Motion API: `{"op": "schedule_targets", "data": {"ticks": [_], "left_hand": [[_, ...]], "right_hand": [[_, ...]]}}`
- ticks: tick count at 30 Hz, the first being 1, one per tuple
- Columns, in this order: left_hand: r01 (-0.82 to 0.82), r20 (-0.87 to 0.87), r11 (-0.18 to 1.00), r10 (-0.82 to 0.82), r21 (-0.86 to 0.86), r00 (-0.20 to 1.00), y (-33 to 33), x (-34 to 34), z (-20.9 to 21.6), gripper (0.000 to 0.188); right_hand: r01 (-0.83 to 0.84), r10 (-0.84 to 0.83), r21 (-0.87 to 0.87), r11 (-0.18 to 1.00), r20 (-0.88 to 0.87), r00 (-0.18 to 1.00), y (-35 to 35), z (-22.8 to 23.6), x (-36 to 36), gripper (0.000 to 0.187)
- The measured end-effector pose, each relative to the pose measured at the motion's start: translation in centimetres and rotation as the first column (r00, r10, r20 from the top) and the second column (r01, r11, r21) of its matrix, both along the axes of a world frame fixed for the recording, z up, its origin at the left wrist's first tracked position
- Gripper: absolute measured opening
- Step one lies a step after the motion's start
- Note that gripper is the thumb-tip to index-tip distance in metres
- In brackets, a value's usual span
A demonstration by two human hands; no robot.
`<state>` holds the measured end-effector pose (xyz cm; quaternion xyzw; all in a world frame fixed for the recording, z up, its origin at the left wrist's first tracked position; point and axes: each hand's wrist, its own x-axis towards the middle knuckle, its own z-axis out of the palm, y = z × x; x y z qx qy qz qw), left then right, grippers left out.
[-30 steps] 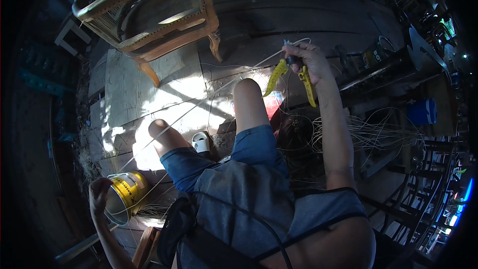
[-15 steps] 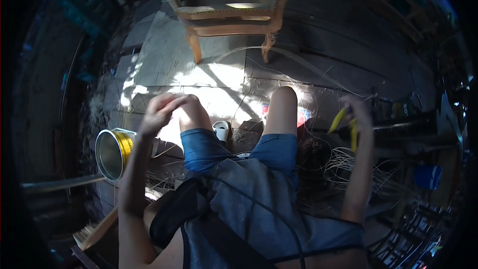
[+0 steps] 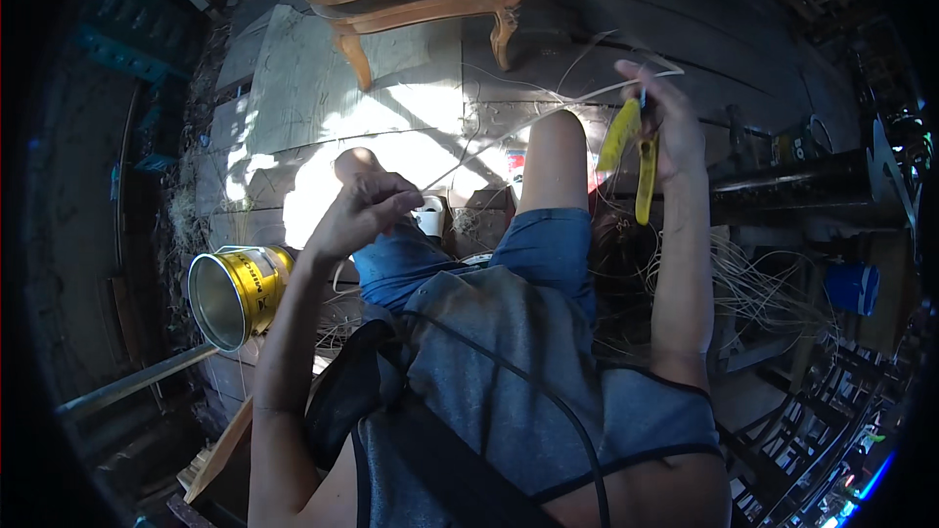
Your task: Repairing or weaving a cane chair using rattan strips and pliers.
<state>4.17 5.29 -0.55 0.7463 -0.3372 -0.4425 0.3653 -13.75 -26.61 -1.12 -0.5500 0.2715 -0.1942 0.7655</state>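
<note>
My left hand (image 3: 367, 213) is closed in a pinch above my left knee. From its fingertips a thin pale cane strand (image 3: 518, 129) runs up and right to my right hand (image 3: 667, 122), nearly straight across my lap. The right hand is raised beyond my right knee and closed round yellow-handled pliers (image 3: 646, 181). Their two handles hang apart below the fingers, and the palm mostly hides the jaws. The strand passes by the right fingers and bends back near their tips; whether they grip it I cannot tell.
A carved wooden chair frame (image 3: 416, 10) stands ahead on the plank floor. On my left is a yellow metal bucket (image 3: 264, 284). Loose cane strands (image 3: 743, 279) lie in a tangle to my right, near a blue container (image 3: 851, 288). A white cup (image 3: 428, 215) sits between my legs.
My right hand has moved forward and inward with the pliers. My left hand has shifted right and nearer to me. The strand now stretches between both hands. The whole view has shifted slightly.
</note>
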Motion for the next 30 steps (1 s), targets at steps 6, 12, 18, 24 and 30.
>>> {"op": "schedule_targets", "data": {"ticks": [6,12,18,24,30], "left_hand": [[-0.089,-0.175,0.953,0.038,-0.290,0.984,-2.7,-3.5,-0.1,0.019],[-0.050,0.032,0.942,0.064,-0.333,0.997,-3.1,-4.3,0.9,0.017],[0.111,0.276,0.918,-0.002,-0.381,0.961,-3.3,-4.1,1.2,0.013],[0.060,0.252,0.931,0.035,-0.361,0.967,0.0,-4.0,3.4,0.012],[-0.049,0.162,0.976,0.085,-0.214,0.983,4.0,-4.1,5.9,0.008]], "right_hand": [[-0.519,0.528,0.270,0.811,0.044,0.848,12.5,-0.8,1.4,0.028],[-0.443,0.449,0.111,0.889,-0.025,0.893,13.3,-1.9,2.4,0.022],[-0.419,0.417,0.129,0.899,0.037,0.908,12.0,-1.1,2.2,0.022],[-0.337,0.335,0.018,0.941,0.074,0.939,8.7,-0.2,2.3,0.015],[-0.311,0.309,0.029,0.950,0.057,0.949,6.7,0.5,2.2,0.016]]}}
